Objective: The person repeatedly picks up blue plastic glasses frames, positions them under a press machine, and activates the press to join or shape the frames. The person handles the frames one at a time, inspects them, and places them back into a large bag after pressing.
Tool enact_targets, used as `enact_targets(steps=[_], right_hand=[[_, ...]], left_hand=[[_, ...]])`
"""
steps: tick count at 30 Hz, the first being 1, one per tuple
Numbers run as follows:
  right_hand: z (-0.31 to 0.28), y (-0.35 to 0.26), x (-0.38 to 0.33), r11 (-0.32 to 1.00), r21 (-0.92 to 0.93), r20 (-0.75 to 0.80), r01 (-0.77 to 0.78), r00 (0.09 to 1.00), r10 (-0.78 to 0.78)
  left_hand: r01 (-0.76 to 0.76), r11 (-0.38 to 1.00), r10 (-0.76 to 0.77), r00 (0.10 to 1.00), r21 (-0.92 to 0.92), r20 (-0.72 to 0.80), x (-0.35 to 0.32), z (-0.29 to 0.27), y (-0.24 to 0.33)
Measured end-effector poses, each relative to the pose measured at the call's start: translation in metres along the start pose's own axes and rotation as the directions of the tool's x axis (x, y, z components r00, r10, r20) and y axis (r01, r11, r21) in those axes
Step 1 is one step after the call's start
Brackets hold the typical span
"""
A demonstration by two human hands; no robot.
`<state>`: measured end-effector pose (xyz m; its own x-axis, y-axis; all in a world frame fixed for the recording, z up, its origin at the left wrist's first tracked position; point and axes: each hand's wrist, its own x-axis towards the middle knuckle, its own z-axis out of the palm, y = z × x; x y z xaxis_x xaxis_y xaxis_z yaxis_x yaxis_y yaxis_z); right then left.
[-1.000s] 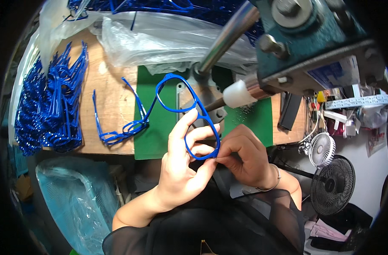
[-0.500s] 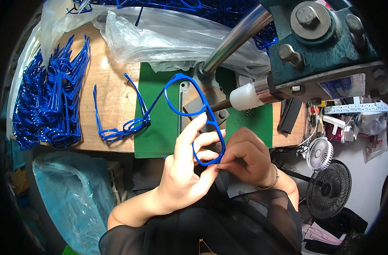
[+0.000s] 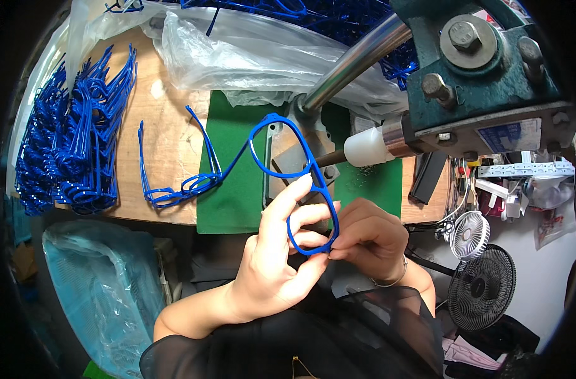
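A: Where's the piece?
B: Blue eyeglass frame [image 3: 321, 183] is in the air at the table's [image 3: 174, 82] front edge. Upper rim shows against the green mat [image 3: 228, 205], lower rim nearer the body.
A: Fingers?
B: Left hand [image 3: 275, 259]: forefinger up at the bridge, thumb at the near end corner, other fingers behind the lower rim. Right hand [image 3: 373, 240]: thumb and forefinger pinching that same corner. Hinge detail hidden by the fingertips.
A: Handling?
B: Looks like glossy plastic. My read: light, springy, a bit slippery. Thin rims probably flex and could crack if twisted.
A: Best hold?
B: Bridge plus end corner, I'd say. Avoid squeezing a rim or levering on the thin temple.
A: Snag risk?
B: Its temple runs down-left toward a second blue frame [image 3: 203, 183], left of the mat near the front edge. They overlap in view; can't tell if touching.
A: Else?
B: Heap of blue frames [image 3: 73, 139] by the table's left edge. Press [image 3: 490, 91] overhangs the right side, so clearance looks tight there.
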<state>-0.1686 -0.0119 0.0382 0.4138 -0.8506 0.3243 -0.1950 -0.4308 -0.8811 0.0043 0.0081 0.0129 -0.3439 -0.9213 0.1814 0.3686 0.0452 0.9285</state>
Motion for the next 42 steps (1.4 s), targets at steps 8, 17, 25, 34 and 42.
enact_targets(steps=[8, 17, 25, 34, 42], right_hand=[[-0.005, -0.006, 0.004, 0.988, -0.139, 0.072, 0.072, 0.995, -0.062], [0.006, -0.006, -0.011, 0.994, -0.033, -0.032, -0.101, 0.994, 0.100], [0.002, -0.008, -0.011, 0.996, -0.052, -0.025, -0.076, 0.997, 0.075], [0.004, 0.001, -0.013, 0.973, 0.212, -0.006, -0.094, 0.995, 0.097], [0.001, 0.000, -0.010, 0.961, 0.247, -0.026, -0.120, 0.991, 0.130]], left_hand=[[-0.007, 0.997, 0.006, 1.000, 0.077, 0.015, 0.000, 0.000, -0.001], [0.010, 0.992, -0.011, 1.000, 0.126, 0.008, -0.003, 0.004, -0.003], [-0.065, 0.985, 0.064, 0.998, 0.160, 0.013, -0.003, 0.004, -0.004], [0.035, 0.995, -0.032, 0.999, -0.090, 0.036, -0.001, 0.001, 0.001], [-0.018, 1.000, 0.017, 0.999, 0.010, 0.044, 0.005, -0.001, 0.003]])
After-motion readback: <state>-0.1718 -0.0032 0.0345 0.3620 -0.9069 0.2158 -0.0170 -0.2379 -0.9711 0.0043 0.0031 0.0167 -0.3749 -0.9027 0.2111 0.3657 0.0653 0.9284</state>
